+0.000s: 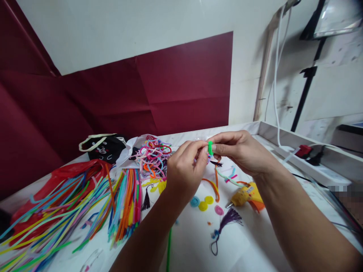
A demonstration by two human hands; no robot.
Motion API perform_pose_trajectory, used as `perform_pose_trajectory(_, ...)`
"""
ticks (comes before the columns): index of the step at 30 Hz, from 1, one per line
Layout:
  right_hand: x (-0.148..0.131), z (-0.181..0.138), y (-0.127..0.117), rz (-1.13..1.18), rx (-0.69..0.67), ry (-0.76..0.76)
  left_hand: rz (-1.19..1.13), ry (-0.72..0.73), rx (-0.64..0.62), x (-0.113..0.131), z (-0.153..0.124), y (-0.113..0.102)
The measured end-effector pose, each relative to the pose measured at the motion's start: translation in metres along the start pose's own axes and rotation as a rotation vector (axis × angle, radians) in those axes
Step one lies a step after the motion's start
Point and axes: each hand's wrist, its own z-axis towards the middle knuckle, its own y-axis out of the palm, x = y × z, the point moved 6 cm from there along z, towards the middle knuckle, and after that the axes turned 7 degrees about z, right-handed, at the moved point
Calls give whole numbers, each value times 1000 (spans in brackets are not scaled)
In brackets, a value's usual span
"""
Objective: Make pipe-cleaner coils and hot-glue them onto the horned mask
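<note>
Moderately bright, diffusely lit. Softly shaded on table (195, 243) beside right arm (289, 200). Stretched toward outer edges; slightly blurred at lower left; pixelated patchily at right.

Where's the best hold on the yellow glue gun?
Probably the glue gun's yellow body, from above and the right: its metal tip points left, so that approach keeps clear of the tip.

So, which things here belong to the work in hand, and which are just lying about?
Work in hand: green fuzzy piece, held between left hand and right hand; probably glue gun, pipe cleaners.

Apparently just about: black bag, lamp stand.
</note>
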Motion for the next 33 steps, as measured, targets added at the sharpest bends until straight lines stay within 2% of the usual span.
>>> perform_pose_trajectory(10, 3, 0, -3, -33, 45, 56, -125, -108, -108, -7, 0, 6)
perform_pose_trajectory(20, 1, -3, 10, -56, 66, 78, 15, -27, -52, -7, -2, 8)
perform_pose_trajectory(27, -2, -2, 10, -79, 203, -62, 38, -56, 9, -13, -2, 7)
perform_pose_trajectory(33, -7, -1, 16, -155, 174, -75, 29, -58, 51, -14, -2, 5)
